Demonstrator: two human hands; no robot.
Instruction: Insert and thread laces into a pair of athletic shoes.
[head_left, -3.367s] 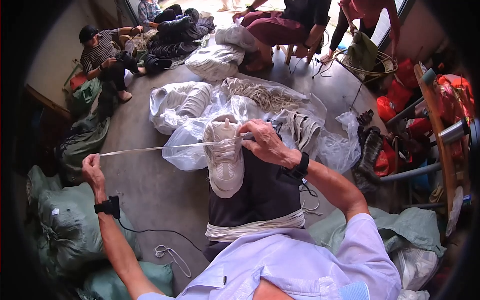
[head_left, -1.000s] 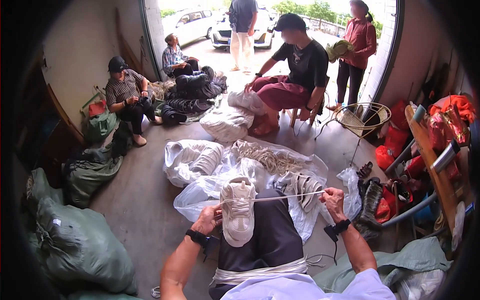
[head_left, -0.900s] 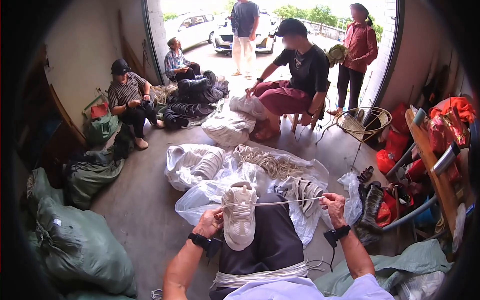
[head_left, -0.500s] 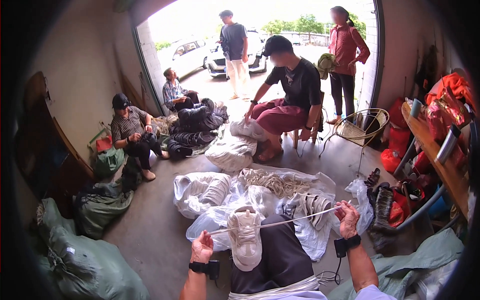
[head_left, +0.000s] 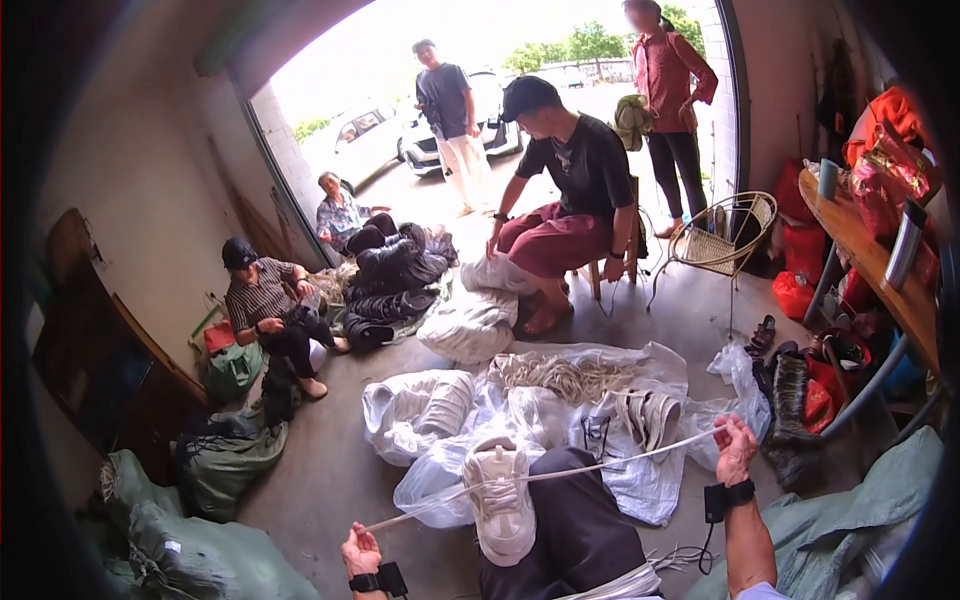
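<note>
A beige sneaker (head_left: 503, 528) rests on my dark-trousered lap (head_left: 573, 515). One long pale shoelace (head_left: 630, 457) runs across its lacing area and out to both sides, pulled nearly straight. My left hand (head_left: 360, 550), low and left of the shoe, pinches one end. Up and to the right, my right hand (head_left: 736, 448) grips the other end between closed fingers. How many eyelets the lace passes through is too small to tell. A bunch of white laces (head_left: 625, 583) lies across my lap at the bottom edge.
Ahead on the floor lie a tangle of beige laces (head_left: 565, 378), shoe uppers (head_left: 648, 415) and a plastic bag of pale shoe parts (head_left: 418, 402). Green sacks (head_left: 200, 545) flank me. Several people sit or stand farther off; a wicker chair (head_left: 715, 250) stands right.
My hands have spread wider apart, the left moving down and left, the right outward, drawing more lace out on both sides. The whole view has tilted slightly.
</note>
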